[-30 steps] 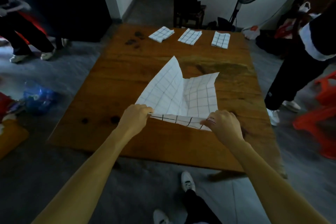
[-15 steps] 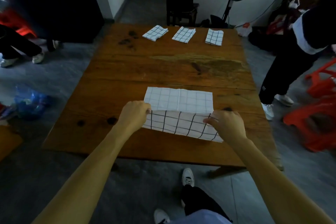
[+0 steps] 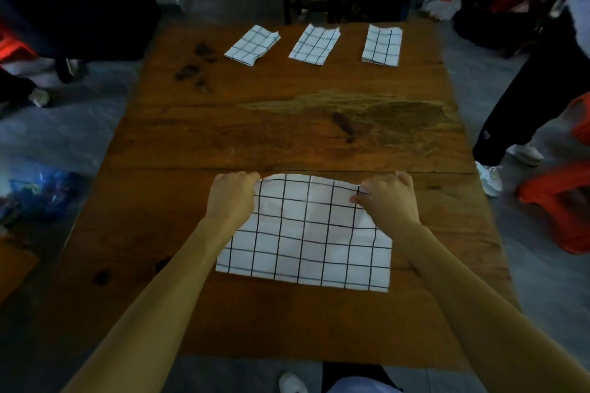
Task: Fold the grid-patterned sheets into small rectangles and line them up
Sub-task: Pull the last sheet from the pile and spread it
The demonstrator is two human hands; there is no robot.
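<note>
From the head view, the sheet (image 3: 303, 233) lies on the near half of the bench (image 3: 287, 137), doubled over, its folded edge toward the person and its loose edges at the far side. The left hand (image 3: 231, 196) has its fingers curled round the far left corner, and the right hand (image 3: 388, 198) pinches the far right corner with thumb and fingers, so both are holding cloth. Between them the far edge bows upward slightly and a soft ridge runs down the middle, so I'd judge the layers are not fully flat. If the hands let go now, the top layer could creep off the lower one and the corners would stop matching, which would carry through every later fold. The right side also looks a little puffed just below the hand; pressing a crease over that would trap a wrinkle. The near right corner sits closer to the bench edge than the left, so the sheet is slightly skewed, and a hard tug could drag it further askew. Well apart, along the far edge, three folded sheets (image 3: 314, 45) wait in a row, the left one (image 3: 252, 45) angled; I'd guess a careless reach to place the fourth could nudge them out of line. There is only this one view.
</note>
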